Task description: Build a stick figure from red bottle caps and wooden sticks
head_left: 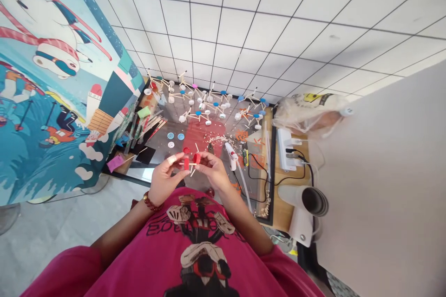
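Close to my body, my left hand (166,177) pinches a red bottle cap (186,164). My right hand (215,172) has its fingers closed on a second red cap (197,158). Thin wooden sticks (192,171) run between and beside these two caps; how they are joined is too small to tell. Just beyond the fingers, another red cap (186,150) lies on the table. Two blue caps, one (170,136) left of the other (180,137), lie farther left with a white cap (171,145). A white glue gun (231,155) rests right of my right hand.
Several stick-and-cap models (216,105) stand along the tiled wall. Wood scraps (219,138) are scattered mid-table. Sticks and papers (149,127) lie at left, near a pink pad (115,162). At right are a power strip (286,148), cables, stacked cups (306,198) and a plastic bag (310,113).
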Tool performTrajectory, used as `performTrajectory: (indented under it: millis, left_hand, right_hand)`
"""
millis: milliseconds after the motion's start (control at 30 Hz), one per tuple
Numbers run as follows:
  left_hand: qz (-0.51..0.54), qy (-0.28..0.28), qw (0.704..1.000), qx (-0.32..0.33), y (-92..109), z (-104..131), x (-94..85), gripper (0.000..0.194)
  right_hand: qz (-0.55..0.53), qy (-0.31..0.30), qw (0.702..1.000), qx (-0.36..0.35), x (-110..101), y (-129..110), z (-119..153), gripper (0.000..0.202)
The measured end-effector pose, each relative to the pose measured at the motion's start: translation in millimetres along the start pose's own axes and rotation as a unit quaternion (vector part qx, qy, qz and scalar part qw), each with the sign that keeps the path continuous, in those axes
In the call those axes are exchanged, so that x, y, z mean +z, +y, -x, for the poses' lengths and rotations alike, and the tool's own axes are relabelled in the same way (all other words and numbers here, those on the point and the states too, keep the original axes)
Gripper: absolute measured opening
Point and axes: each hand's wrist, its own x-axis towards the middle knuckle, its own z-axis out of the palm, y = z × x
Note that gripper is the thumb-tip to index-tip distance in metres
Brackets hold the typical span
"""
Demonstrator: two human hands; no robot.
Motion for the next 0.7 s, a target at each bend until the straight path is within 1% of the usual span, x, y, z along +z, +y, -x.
performTrajectory:
  millis: [67,100,167,233,333,433,500,700]
  left_hand:
    - [-0.112,-0.012,0.991,0.070,6.0,2.6,-1.0,0.039]
    - [-0.149,-0.013,0.984,0.099,8.9,3.6,-1.3,0.034]
    - [-0.167,-0.002,0.977,0.131,13.1,4.9,-0.8,0.031]
    - [-0.133,0.005,0.983,0.126,14.9,6.0,1.1,0.031]
    - [-0.074,-0.012,0.992,0.100,14.7,8.1,4.5,0.032]
    - [-0.054,-0.021,0.995,0.080,14.5,10.0,6.4,0.033]
    - [-0.056,-0.021,0.996,0.070,15.4,10.7,6.9,0.034]
    - [-0.067,-0.014,0.996,0.060,18.2,9.5,9.1,0.032]
  right_hand:
    - [-0.078,-0.018,0.995,0.060,-3.6,4.7,1.5,0.034]
    - [-0.103,-0.028,0.991,0.080,-4.9,6.5,2.2,0.035]
    - [-0.133,-0.051,0.985,0.097,-6.6,8.3,3.9,0.038]
    - [-0.149,-0.074,0.981,0.097,-7.2,8.0,5.6,0.039]
    - [-0.170,-0.100,0.976,0.093,-8.5,6.8,7.8,0.036]
    - [-0.183,-0.116,0.972,0.092,-10.6,7.4,8.8,0.037]
    - [-0.178,-0.118,0.972,0.092,-11.4,8.3,9.0,0.039]
    - [-0.152,-0.098,0.979,0.093,-8.2,6.8,9.3,0.044]
